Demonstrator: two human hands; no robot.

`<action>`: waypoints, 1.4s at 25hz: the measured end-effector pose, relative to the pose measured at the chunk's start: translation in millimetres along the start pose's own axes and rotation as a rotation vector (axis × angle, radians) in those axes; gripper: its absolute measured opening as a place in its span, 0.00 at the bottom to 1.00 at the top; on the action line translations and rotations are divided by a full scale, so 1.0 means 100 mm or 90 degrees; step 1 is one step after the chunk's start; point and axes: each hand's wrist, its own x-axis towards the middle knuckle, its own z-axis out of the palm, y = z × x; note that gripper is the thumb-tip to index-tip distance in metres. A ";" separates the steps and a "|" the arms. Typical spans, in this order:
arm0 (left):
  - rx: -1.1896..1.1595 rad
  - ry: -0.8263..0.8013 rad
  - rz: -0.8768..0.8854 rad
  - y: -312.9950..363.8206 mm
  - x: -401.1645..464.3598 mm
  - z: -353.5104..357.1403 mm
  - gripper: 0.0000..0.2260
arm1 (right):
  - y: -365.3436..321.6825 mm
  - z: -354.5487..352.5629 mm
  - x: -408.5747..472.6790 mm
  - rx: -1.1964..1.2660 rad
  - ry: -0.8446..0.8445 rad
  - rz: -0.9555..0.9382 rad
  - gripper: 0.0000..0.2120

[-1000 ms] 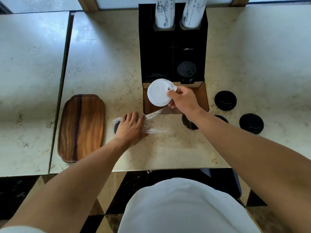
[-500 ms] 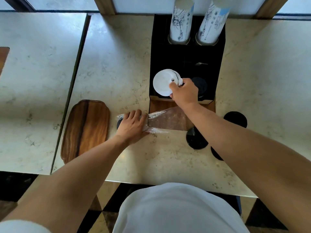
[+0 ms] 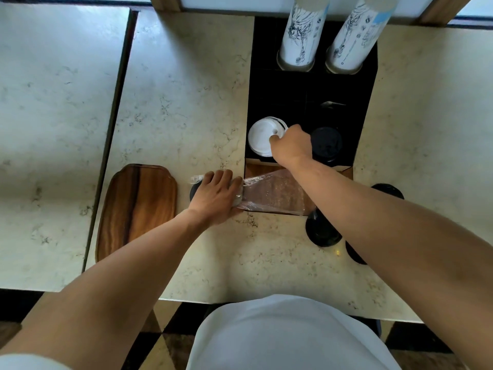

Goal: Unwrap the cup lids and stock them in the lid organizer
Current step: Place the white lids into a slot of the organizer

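Observation:
A black lid organizer (image 3: 298,102) stands at the back of the marble counter. My right hand (image 3: 292,146) grips a stack of white lids (image 3: 261,136) at its right edge, held in the organizer's front left slot. Black lids (image 3: 326,142) fill the front right slot. My left hand (image 3: 216,194) presses flat on a clear plastic wrapper (image 3: 274,194) lying on the counter, with a black lid (image 3: 194,192) peeking out under its fingers. The wrapper's open end stretches right under my right forearm.
Two tall stacks of printed paper cups (image 3: 301,33) rise from the organizer's back slots. A wooden tray (image 3: 136,206) lies left of my left hand. Loose black lids (image 3: 321,232) sit on the counter (image 3: 181,97) by my right forearm, another (image 3: 389,190) further right.
My right hand carried the white lids from in front of the organizer up and into its front left slot. My left hand stayed on the wrapper.

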 end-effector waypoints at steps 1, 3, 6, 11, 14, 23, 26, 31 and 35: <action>-0.001 0.012 0.002 0.00 0.00 0.01 0.32 | -0.01 0.01 0.02 -0.015 -0.007 0.004 0.23; -0.002 0.038 0.006 0.00 0.00 0.04 0.33 | -0.04 0.02 0.07 -0.042 -0.025 0.009 0.23; 0.009 0.054 0.006 0.00 -0.01 0.07 0.33 | -0.07 0.03 0.13 -0.093 -0.056 0.003 0.24; 0.012 0.055 0.010 -0.01 0.00 0.10 0.34 | -0.11 0.01 0.19 -0.180 -0.061 -0.029 0.21; 0.012 0.052 0.006 0.00 0.00 0.10 0.34 | -0.13 0.02 0.20 -0.226 -0.044 -0.057 0.19; 0.019 0.050 -0.002 0.01 0.00 0.10 0.34 | -0.10 0.02 0.19 -0.293 -0.014 -0.118 0.15; 0.015 0.061 -0.002 0.01 0.00 0.11 0.35 | -0.10 -0.03 0.17 -0.321 -0.016 -0.138 0.14; 0.006 0.065 -0.006 0.02 0.00 0.12 0.34 | -0.12 -0.18 0.04 -0.307 0.040 -0.190 0.09; -0.004 0.064 -0.015 0.03 -0.02 0.10 0.34 | 0.11 -0.39 -0.24 -0.124 0.142 -0.290 0.10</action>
